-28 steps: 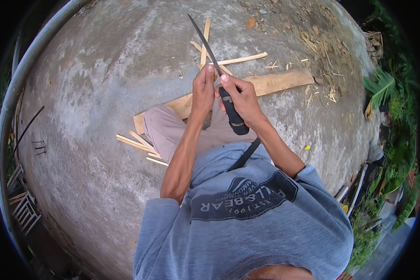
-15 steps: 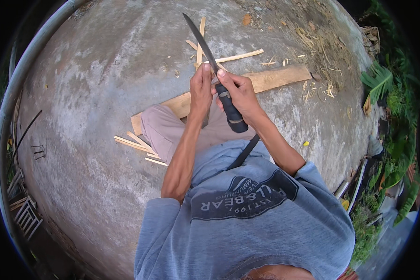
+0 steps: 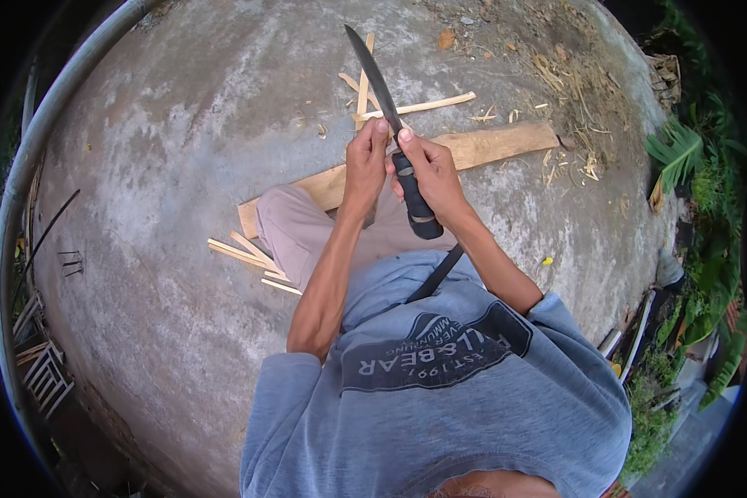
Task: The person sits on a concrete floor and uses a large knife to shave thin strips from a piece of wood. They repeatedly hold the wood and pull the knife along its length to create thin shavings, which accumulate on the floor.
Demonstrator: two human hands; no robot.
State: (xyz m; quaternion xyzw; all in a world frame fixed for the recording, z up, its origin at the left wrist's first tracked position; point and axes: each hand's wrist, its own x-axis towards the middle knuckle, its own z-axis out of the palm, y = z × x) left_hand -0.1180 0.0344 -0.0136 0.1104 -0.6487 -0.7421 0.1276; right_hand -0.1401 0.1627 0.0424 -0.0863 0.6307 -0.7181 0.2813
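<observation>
A long-bladed knife (image 3: 378, 79) points away from me, tip up and to the left. My right hand (image 3: 436, 178) grips it where the blade meets the black wrapped handle (image 3: 415, 197), thumb lying against the blade's base. My left hand (image 3: 365, 170) is closed beside the blade, thumb and fingertips pressed together next to it. Whatever those fingers pinch is hidden. Beneath both hands a wooden plank (image 3: 498, 145) lies slantwise on the ground, partly covered by my bent leg (image 3: 290, 224).
Pale wood strips (image 3: 436, 104) lie crossed beyond the plank, and several more strips (image 3: 239, 251) sit left of my leg. Thin shavings (image 3: 588, 166) litter the concrete ground (image 3: 166, 183) at right. Green plants (image 3: 681, 153) line the right edge; a curved pipe (image 3: 17, 191) runs along the left.
The view has shifted slightly, so the scene sits a little farther right. The knife stands a touch more upright; both hands keep nearly the same pose around it.
</observation>
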